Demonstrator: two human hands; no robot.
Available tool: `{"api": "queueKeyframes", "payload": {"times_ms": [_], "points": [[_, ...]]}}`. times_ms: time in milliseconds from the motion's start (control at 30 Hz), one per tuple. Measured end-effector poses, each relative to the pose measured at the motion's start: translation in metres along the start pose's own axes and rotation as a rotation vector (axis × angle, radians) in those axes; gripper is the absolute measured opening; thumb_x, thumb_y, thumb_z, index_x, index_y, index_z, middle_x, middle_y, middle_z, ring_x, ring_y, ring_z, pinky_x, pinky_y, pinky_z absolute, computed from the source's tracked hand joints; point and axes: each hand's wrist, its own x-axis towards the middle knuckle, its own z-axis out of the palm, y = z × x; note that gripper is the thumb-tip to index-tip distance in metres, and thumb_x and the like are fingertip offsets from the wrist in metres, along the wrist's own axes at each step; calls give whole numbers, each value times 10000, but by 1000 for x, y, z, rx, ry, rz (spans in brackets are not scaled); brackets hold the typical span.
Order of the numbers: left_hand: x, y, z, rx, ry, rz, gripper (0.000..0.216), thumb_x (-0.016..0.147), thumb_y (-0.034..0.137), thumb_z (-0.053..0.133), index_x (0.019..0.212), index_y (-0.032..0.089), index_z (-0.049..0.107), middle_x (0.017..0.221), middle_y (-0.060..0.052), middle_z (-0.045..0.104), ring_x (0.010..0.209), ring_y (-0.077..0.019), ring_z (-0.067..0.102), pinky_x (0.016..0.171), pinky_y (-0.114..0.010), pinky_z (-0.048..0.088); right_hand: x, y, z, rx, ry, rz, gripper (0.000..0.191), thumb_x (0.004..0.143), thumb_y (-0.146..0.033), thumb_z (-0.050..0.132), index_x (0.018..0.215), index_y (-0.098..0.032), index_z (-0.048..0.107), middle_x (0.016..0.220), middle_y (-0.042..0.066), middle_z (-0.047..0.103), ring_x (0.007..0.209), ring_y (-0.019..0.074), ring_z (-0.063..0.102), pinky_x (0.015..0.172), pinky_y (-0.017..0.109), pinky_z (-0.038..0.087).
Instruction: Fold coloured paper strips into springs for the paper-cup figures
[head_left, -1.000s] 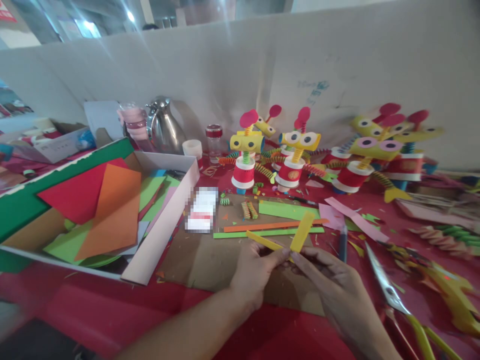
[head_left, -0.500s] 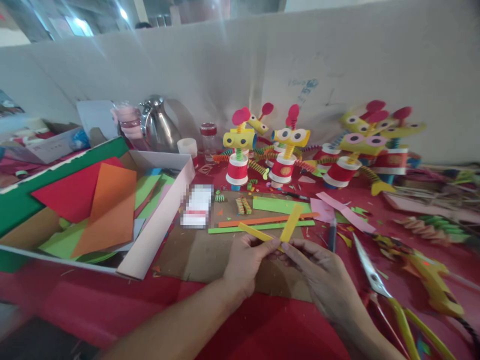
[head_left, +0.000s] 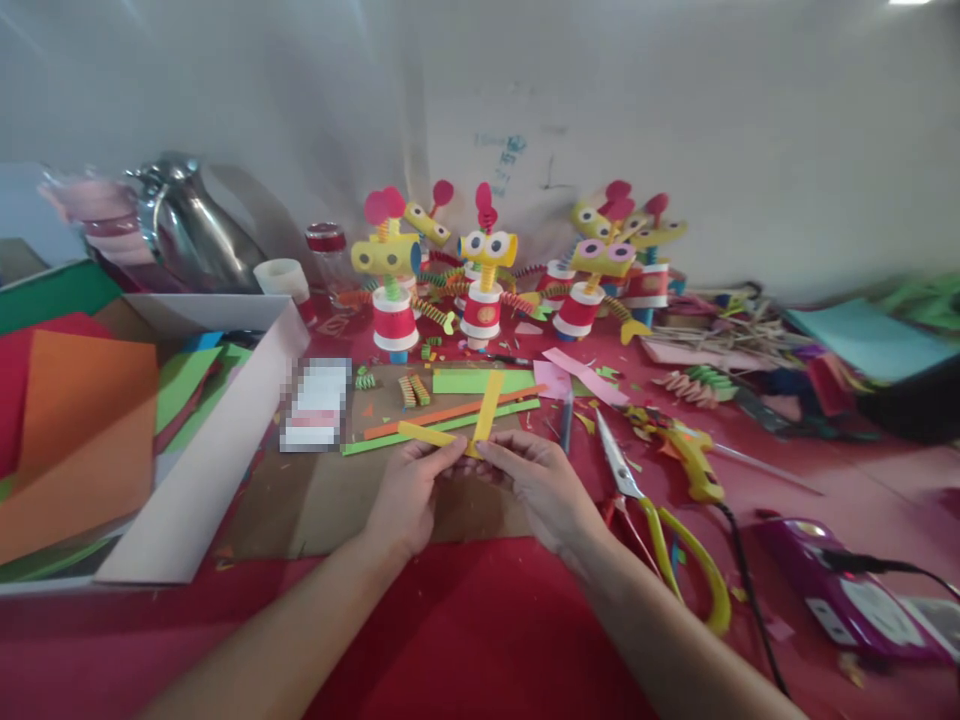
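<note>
Between my two hands is a yellow paper strip, bent so that one arm points up and the other off to the left. My left hand pinches it near the bend with thumb and fingers. On the other side of the bend, my right hand grips it the same way. Both hands are above a brown cardboard sheet. Just beyond them lie an orange paper strip, a narrow green strip and a wider green strip. Small folded paper springs rest behind these.
Paper-cup figures stand along the wall. An open box of coloured paper is at left, beside a steel jug. At right lie scissors, a yellow glue gun with its cord, and a purple power unit.
The view has swung to the right, bringing the purple power unit and blue paper into sight. Both hands still hold the yellow strip by its bend.
</note>
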Motion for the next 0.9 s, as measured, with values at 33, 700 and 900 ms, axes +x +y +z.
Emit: {"api": "queueKeyframes", "payload": {"times_ms": [33, 700, 900], "points": [[0, 1, 0, -10, -7, 4, 109, 670, 191, 762, 743, 112, 746, 668, -43, 707, 605, -97, 608, 614, -196, 476, 0, 0, -1, -9, -1, -5, 160, 671, -326, 772, 704, -176, 728, 672, 4, 669, 627, 101, 577, 655, 250, 441], [3, 10, -3, -41, 40, -209, 196, 567, 35, 801, 691, 105, 666, 639, -9, 676, 564, -88, 644, 558, -151, 541, -3, -8, -3, -124, -20, -45, 205, 612, -378, 793, 678, -188, 753, 646, 23, 675, 611, 131, 551, 602, 275, 418], [2, 12, -2, 40, 43, -130, 275, 517, 134, 857, 710, 118, 662, 662, -2, 681, 599, -89, 643, 602, -170, 526, -5, -12, -4, -191, -112, -100, 210, 676, -389, 756, 775, -205, 780, 691, 17, 697, 668, 155, 584, 695, 314, 466]]}}
